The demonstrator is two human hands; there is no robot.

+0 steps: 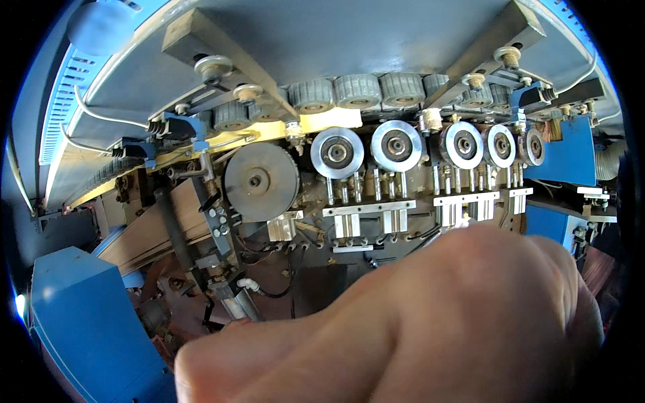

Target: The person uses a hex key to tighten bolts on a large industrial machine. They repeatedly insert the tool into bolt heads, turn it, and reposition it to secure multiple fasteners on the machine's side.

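Very close to the camera, my right hand fills the lower middle and right. Its back and bent knuckles face up, and one digit reaches toward the lower left. The fingers curl away out of sight, so whatever they hold, if anything, is hidden. Past the knuckles is a woodworking-type machine with a row of shiny steel rollers on metal blocks. A larger grey disc wheel stands left of them. My left hand is not in view.
Overhead, a grey beam carries angled metal arms and a line of dark ribbed wheels. A blue housing stands at the lower left. Another blue panel is at the right. Hoses and a white-fitted cylinder lie between.
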